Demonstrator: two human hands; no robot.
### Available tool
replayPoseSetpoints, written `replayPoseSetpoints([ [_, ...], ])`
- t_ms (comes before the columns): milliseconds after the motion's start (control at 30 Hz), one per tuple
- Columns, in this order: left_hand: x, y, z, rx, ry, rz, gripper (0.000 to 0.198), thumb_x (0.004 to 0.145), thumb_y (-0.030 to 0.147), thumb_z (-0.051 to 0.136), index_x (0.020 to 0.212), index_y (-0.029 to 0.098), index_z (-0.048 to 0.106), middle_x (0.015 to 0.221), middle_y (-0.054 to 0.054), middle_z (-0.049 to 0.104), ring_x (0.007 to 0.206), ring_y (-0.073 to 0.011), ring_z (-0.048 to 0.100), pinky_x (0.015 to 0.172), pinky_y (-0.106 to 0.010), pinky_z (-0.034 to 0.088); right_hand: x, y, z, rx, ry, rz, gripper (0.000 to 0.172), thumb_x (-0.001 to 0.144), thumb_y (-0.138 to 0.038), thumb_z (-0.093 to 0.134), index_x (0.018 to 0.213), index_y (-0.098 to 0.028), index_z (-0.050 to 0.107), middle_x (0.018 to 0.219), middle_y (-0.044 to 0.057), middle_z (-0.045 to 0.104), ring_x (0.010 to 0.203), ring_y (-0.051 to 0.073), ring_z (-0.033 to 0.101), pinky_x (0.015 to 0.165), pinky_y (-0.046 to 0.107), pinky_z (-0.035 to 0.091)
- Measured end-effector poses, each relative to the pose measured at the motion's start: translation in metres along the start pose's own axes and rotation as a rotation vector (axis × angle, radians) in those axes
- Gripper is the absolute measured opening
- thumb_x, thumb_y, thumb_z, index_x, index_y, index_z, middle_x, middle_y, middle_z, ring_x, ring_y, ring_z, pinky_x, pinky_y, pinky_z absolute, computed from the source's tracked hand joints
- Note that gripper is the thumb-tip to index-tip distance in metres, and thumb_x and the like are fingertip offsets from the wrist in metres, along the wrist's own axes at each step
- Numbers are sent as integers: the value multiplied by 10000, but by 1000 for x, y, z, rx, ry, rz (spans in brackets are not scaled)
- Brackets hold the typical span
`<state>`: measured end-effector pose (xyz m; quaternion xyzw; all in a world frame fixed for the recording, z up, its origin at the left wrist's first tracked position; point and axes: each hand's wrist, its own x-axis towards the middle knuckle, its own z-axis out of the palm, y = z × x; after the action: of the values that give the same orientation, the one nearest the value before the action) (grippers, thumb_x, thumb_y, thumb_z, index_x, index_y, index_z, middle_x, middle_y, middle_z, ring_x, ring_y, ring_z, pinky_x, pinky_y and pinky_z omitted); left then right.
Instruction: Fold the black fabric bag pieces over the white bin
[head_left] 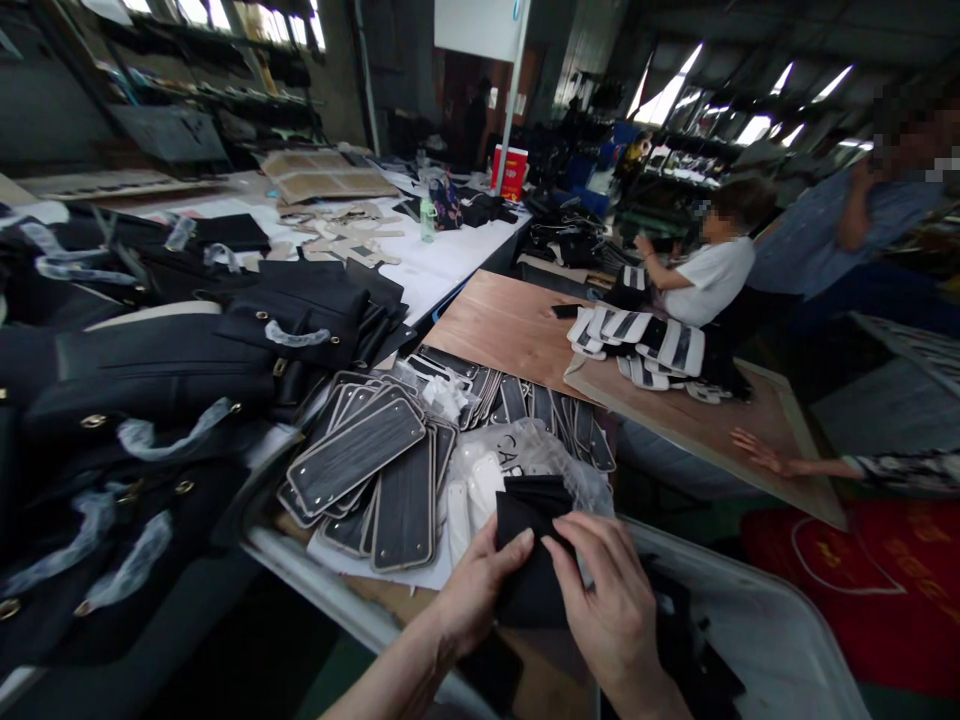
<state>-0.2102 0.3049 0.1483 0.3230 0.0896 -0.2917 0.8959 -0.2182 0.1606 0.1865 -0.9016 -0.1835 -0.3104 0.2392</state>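
Workpiece: black piece (531, 595), located at the near side of the scene, above the pale-rimmed tray (322, 592) and just to the near side of the clear plastic bag (536, 445).

Handling: the piece is probably light, soft and pliable, judging by the way its far end creases and bunches. It is unlikely to break, but it may crease, and loose layers may slide over one another. Slip on the surface cannot be determined by eye. Recommended hold: pinch the left and right edges close to the far end, thumbs on the upper face, so that the layers lie together; support the near end if it sags.

Hand state: the left hand (478, 578) is clamped on the left edge, thumb pressed on the upper face. The right hand (609, 590) has thumb and fingertips drawn close together at the right edge, by the fold.

Appearance: matt, evenly black, roughly rectangular, with several layered edges at the far end. Whether these are folds of one sheet or separate sheets cannot be determined.
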Motion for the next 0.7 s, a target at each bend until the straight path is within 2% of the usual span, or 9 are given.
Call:
replayPoseSetpoints([
  [100,2,1,-1,-1,-17,21,574,782,377,797,1240,166,521,1015,-113,643,821,-196,627,739,-253,498,3,-3,1,35,17,31,156,857,-32,614,979,-128,619,911,71,627,898,170,567,837,334,462],
  [200,4,2,-3,-44,6,46,552,713,348,844,1147,154,563,937,-84,647,802,-196,623,716,-244,490,3,-8,1,-19,1,-117,183,845,13,593,942,-130,652,875,65,650,878,193,553,816,378,437],
  [300,5,3,-8,-73,16,60,520,641,291,874,1057,139,601,833,-54,641,762,-195,618,696,-238,480,2,-14,-2,-56,-77,-285,229,859,17,559,1019,-101,672,936,83,682,934,231,548,843,422,419],
  [400,4,3,-14,-84,-1,59,491,604,249,879,1009,116,636,774,-56,632,745,-205,615,676,-241,475,3,-20,-4,-60,-145,-385,230,870,18,538,1037,-63,672,977,103,689,959,238,546,851,419,418],
  [700,1,0,-34,-127,-49,57,503,567,235,890,1001,111,668,834,-80,642,736,-171,588,694,-235,480,10,-37,2,-24,-222,-460,288,937,-35,404,997,-70,683,1002,103,695,975,240,564,906,446,417],
])
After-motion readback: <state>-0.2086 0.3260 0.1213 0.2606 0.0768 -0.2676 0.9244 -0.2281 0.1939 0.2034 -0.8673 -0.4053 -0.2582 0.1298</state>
